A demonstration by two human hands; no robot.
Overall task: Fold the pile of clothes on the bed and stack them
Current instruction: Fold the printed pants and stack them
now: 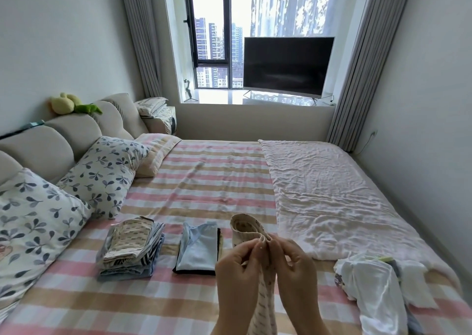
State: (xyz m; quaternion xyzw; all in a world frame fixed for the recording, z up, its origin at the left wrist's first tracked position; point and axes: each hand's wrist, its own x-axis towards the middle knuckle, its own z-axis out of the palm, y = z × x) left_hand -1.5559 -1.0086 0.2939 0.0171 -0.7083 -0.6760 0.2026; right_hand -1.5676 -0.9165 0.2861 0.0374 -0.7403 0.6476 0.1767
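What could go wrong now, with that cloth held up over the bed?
The left hand and right hand only pinch the garment by its edge, so it may slip and unfold. The tall stack looks uneven and could topple if more lands on it. The garment hangs near the small stack and might brush it askew.

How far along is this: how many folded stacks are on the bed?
2. The taller stack lies on the left; the light-blue-topped stack lies just right of it, mid-bed. The unfolded pile could hide others.
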